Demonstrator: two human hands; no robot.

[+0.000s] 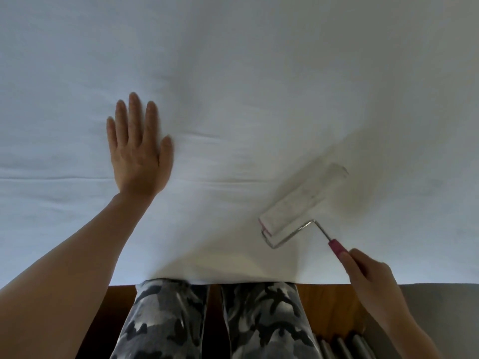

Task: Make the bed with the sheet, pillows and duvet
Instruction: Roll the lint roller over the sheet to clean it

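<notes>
- Currently, left hand (pixel 138 149) lies flat, fingers straight, pressing the white cotton bed sheet (pixel 259 73);
- right hand (pixel 368 278) grips the pink-handled white lint roller (pixel 303 203), roller drum on the sheet.

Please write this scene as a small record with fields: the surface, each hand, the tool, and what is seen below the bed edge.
surface: white sheet, spread over the bed, with a few soft creases
left hand: flat on the sheet, fingers straight
right hand: grips the pink handle of the lint roller
tool position: roller head lies on the sheet, slightly blurred
below bed edge: legs in camouflage trousers, wooden floor
pillows, duvet: not in view
</notes>
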